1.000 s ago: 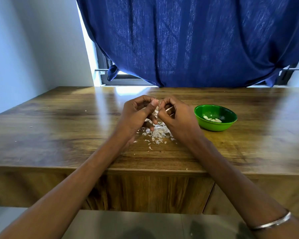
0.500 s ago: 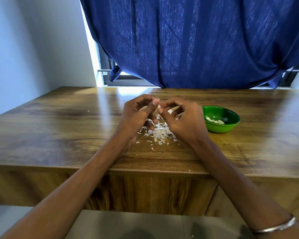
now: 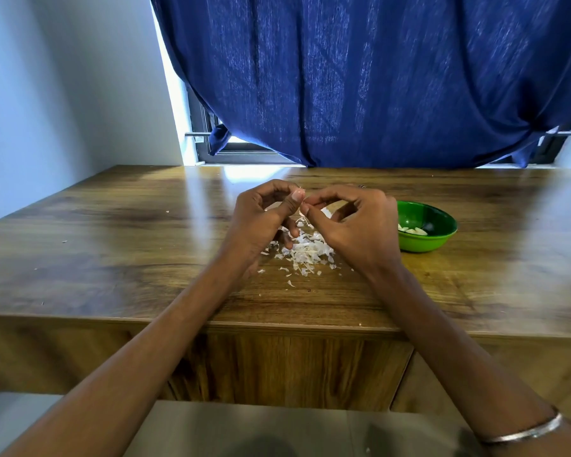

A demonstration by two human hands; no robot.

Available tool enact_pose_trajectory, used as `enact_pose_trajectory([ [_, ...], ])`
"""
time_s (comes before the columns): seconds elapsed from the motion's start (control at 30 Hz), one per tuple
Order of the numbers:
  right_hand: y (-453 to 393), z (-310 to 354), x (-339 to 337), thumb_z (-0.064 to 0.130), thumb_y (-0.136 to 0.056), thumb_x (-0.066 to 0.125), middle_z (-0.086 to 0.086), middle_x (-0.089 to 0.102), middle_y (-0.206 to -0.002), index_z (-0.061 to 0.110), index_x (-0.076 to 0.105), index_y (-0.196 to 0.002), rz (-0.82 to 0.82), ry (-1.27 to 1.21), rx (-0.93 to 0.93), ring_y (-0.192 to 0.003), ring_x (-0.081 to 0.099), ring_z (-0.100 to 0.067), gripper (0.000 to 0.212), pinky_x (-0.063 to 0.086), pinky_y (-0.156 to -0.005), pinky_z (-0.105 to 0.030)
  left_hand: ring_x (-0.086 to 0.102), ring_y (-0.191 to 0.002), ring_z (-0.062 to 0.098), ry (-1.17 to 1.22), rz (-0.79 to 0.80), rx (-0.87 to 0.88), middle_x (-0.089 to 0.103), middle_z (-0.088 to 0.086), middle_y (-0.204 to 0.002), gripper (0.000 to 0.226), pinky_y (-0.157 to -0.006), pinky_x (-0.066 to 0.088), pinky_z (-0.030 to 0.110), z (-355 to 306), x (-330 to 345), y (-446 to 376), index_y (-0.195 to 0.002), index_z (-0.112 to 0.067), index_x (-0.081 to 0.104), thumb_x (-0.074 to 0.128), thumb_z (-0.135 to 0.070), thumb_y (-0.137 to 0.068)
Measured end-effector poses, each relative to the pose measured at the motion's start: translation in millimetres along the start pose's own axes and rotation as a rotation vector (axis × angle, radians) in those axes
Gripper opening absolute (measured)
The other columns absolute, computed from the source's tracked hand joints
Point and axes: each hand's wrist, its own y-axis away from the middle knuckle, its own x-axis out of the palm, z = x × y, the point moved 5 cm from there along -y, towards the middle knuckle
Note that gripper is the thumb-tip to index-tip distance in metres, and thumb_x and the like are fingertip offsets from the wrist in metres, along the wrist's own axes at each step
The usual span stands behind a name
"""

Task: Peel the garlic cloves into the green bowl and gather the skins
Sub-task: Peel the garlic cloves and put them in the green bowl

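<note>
Both hands, left hand (image 3: 261, 219) and right hand (image 3: 356, 225), pinch a garlic clove (image 3: 325, 212) above the skins (image 3: 302, 250).

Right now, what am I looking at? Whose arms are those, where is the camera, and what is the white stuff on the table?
There is no machine here, only a person. The camera sits on the person's head and looks forward and down, so you see their own two arms reaching out in front.

The left hand and the right hand meet above a wooden table. Their fingertips pinch something small and pale between them. It looks like a garlic clove being peeled, though the fingers hide most of it.

The white stuff is a pile of garlic skins, thin flakes lying under the hands, with a few stray bits scattered around.

To the right stands a green bowl with some peeled cloves inside. Behind the table hangs a blue curtain over a window.
</note>
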Motion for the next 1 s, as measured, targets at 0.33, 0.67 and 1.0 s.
enact_pose_trajectory([
  [0.33,-0.9,-4.6,7.7,0.027,-0.086,0.073,0.016,0.072,-0.079,0.027,0.073,-0.083,0.103,-0.123,0.091,-0.056,0.066,-0.007,0.004,0.056,-0.056,-0.026,0.055,-0.048,0.015,0.001,0.038,0.003,0.069,-0.004,-0.079,0.006,-0.04,0.045,0.024,0.6,2.4,0.3,-0.09,-0.011,0.069,0.069,-0.013,-0.095],
  [0.67,1.0,-5.5,14.6,0.03,-0.09,0.068,0.01,0.069,-0.081,0.027,0.067,-0.086,0.177,-0.108,0.175,-0.061,0.067,-0.018,0.006,0.057,-0.059,-0.038,0.057,-0.051,0.017,-0.007,0.08,0.005,0.069,0.0,-0.082,0.009,-0.04,0.045,0.025,1.2,5.8,0.2,-0.094,-0.009,0.067,0.067,-0.017,-0.096],
  [1.0,1.9,-4.6,17.8,0.023,-0.097,0.063,0.008,0.064,-0.074,0.018,0.065,-0.092,0.234,-0.155,0.21,-0.054,0.063,-0.003,0.008,0.045,-0.047,-0.014,0.058,-0.052,0.017,0.002,0.104,0.014,0.071,-0.005,-0.078,0.018,-0.04,0.046,0.025,-1.7,8.6,2.3,-0.09,-0.014,0.068,0.068,-0.032,-0.087],
])
